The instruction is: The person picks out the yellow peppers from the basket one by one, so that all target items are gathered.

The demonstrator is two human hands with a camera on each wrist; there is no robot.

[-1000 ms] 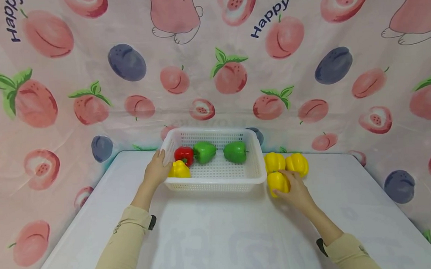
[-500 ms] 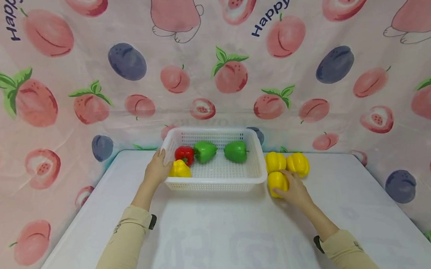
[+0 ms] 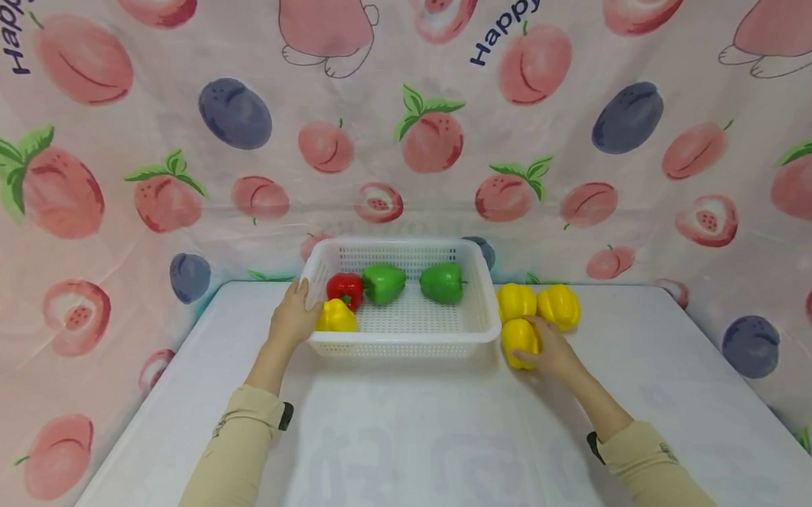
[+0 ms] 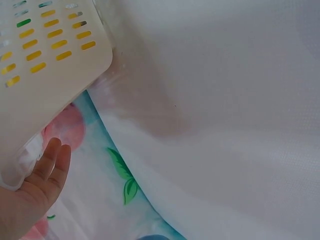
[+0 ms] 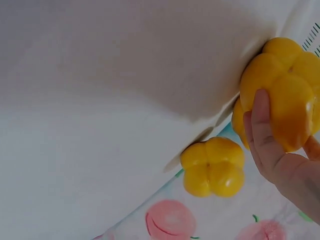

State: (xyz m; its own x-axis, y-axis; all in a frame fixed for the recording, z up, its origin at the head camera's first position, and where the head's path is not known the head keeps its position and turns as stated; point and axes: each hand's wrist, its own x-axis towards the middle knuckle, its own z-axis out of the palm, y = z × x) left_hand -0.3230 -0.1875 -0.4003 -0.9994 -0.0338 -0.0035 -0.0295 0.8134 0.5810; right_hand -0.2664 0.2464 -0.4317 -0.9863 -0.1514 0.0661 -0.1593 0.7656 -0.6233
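Note:
A white plastic basket (image 3: 410, 339) holds a red bell pepper (image 3: 345, 289), two green bell peppers (image 3: 384, 284) and a yellow bell pepper (image 3: 339, 317). My left hand (image 3: 295, 314) grips the basket's left rim, its thumb over the edge beside that yellow pepper. In the left wrist view two fingers (image 4: 56, 167) show near the rim. Just right of the basket, my right hand (image 3: 553, 348) holds another yellow bell pepper (image 5: 290, 100), fingers on one side and thumb on the other. Two more yellow bell peppers (image 3: 558, 307) lie behind it.
The basket and peppers stand toward the back of a white-covered table (image 3: 422, 436). A pink curtain (image 3: 374, 171) printed with fruit hangs close behind the basket and along both sides.
The right forearm has shifted slightly left and forward, and its thumb sits a little higher on the held yellow pepper. The left hand and basket stay put; the head view drifts slightly.

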